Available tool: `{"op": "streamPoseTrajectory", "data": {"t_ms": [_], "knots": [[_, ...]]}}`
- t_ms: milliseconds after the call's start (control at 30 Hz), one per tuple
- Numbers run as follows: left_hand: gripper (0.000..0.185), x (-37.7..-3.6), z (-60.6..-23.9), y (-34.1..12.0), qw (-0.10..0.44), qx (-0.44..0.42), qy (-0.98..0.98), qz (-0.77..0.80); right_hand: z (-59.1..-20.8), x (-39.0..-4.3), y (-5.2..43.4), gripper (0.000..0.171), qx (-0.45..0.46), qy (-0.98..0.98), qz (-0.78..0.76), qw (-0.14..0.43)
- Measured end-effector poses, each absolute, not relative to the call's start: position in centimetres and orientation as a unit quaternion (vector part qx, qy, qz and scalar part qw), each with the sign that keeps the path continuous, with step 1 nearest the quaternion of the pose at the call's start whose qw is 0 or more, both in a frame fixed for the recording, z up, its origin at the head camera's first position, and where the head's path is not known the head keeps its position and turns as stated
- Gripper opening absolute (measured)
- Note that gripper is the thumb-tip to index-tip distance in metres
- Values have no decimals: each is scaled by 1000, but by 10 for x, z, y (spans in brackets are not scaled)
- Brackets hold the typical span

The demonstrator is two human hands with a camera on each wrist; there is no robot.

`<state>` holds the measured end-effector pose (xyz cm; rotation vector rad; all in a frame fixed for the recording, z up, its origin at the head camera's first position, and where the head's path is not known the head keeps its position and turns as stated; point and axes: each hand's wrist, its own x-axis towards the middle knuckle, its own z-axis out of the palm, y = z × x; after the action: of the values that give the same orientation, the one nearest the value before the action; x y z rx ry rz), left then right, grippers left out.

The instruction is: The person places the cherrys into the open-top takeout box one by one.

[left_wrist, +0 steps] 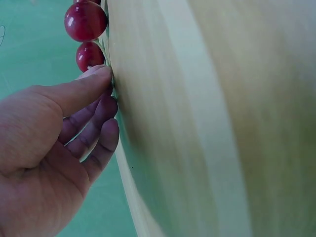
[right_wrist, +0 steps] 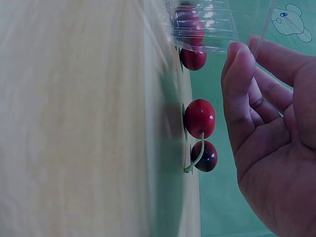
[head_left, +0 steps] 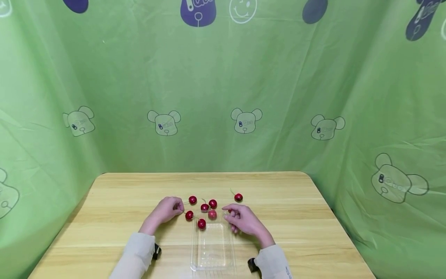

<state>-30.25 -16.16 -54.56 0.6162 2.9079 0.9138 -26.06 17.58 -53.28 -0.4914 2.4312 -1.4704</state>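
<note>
Red cherries with green stems lie on the wooden table. My left hand [head_left: 169, 208] is left of the group, with its thumb and forefinger brought together at the stem of a nearby cherry [head_left: 189, 215]. In the left wrist view those fingertips meet just below a cherry [left_wrist: 90, 56]; the stem is mostly hidden there. My right hand [head_left: 242, 220] pinches the upper right far corner of a clear plastic box [head_left: 213, 267] between thumb and forefinger. One cherry [head_left: 212, 214] shows paler through the box's far wall. Another is mostly covered by the right hand.
Farther back to the right, a single cherry [head_left: 238, 197] lies apart with its stem up. Several others, such as one cherry [head_left: 192, 200], sit beyond the box's far end. A green printed curtain [head_left: 223, 77] surrounds the wooden table [head_left: 296, 240] behind and at both sides.
</note>
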Motion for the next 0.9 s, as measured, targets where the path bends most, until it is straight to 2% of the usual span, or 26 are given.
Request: {"op": "streamPoseTrajectory", "data": {"t_ms": [333,900], "knots": [[7,-301,-547,-163,35,232,930,284,-533,-260,176,41,-171,837,-505,126],[7,-295,-543,-163,38,225,926,300,-533,-261,176,41,-171,839,-501,125]]}}
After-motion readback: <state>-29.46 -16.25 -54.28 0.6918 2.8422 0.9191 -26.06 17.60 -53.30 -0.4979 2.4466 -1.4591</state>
